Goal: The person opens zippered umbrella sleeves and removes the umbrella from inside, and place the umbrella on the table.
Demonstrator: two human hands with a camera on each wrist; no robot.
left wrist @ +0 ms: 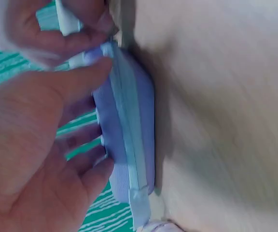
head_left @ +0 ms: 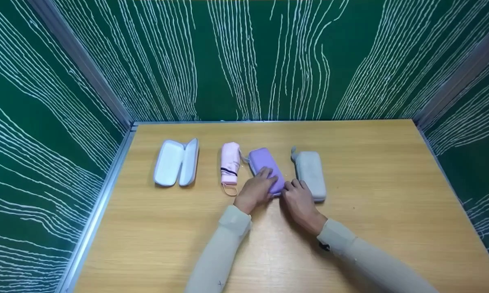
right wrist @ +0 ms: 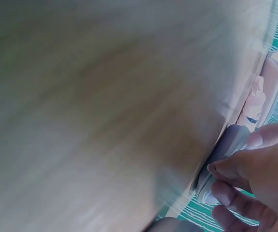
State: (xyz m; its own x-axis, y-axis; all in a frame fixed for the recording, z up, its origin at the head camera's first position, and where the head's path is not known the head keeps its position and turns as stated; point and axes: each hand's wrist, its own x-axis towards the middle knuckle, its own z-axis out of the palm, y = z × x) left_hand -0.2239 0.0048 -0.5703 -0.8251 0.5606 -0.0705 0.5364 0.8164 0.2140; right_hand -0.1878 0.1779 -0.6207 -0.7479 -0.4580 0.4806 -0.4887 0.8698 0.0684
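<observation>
A purple zippered case [head_left: 262, 156] lies closed on the table, turned at a slant. My left hand [head_left: 255, 189] holds its near left part, fingers over the top and thumb by the zipper seam. At the near right corner, my right hand [head_left: 300, 201] pinches the small zipper pull [left wrist: 113, 32] between thumb and forefinger. In the left wrist view the pale zipper band [left wrist: 128, 121] runs shut along the side of the case. The right wrist view shows the curled right fingers [right wrist: 233, 164] right at the case's end.
A grey zippered case [head_left: 312, 173] lies just right of my right hand. Left of the purple case is a folded pink umbrella [head_left: 229, 156] with a strap loop. An open pale glasses case [head_left: 169, 162] stands farther left. Green white-lined walls [head_left: 236, 61] enclose the wooden table [head_left: 374, 179].
</observation>
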